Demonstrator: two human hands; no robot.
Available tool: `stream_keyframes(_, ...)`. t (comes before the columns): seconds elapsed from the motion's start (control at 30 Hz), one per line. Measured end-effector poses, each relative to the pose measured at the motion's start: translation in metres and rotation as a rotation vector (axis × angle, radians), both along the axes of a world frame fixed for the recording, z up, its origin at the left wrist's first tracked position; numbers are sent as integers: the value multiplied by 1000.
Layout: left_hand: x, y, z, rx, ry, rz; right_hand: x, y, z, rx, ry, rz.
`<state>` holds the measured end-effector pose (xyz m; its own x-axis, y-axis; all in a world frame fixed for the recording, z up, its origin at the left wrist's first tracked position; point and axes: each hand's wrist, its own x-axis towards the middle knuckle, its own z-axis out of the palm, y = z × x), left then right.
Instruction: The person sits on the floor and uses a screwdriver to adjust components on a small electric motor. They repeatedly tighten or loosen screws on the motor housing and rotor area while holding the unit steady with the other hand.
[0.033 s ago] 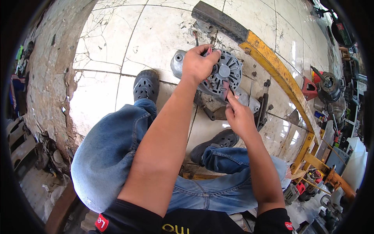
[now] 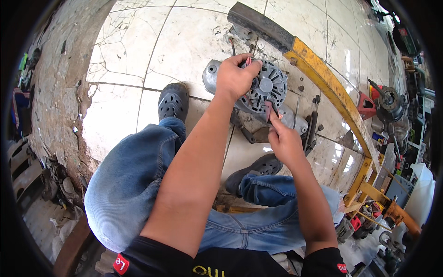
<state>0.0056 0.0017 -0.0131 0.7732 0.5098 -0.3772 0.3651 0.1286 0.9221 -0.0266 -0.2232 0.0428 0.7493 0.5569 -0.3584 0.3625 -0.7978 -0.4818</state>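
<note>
alternator [image 2: 270, 87] under both hands' grip

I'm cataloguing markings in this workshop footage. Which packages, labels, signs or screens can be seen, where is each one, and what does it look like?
Sleeve patch: left sleeve of the black shirt, lower edge; small red shape with white marks.
Sleeve patch: right sleeve, lower right; small, red and white.
Chest print: shirt front, bottom edge; yellow marks on black.
No packages, signs or screens can be made out; the clutter at right is too small to tell.
</note>
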Motion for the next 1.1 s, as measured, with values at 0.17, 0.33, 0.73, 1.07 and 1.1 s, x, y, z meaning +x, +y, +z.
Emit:
stream_keyframes(0.17,1,2,2,-14,-2,-23,-4,-24,2,41,-25,53)
stream_keyframes(0.33,2,0,4,-19,2,-14,-5,-26,3,124,-127,60)
stream_keyframes(0.73,5,3,1,-31,26,-32,9,-19,-10,12,-134,143)
stream_keyframes(1.07,5,4,-5,-21,32,-27,14,-33,11,-136,-81,201)
stream_keyframes(1.1,7,3,-5,-23,31,-35,14,-43,13,-114,-86,185)
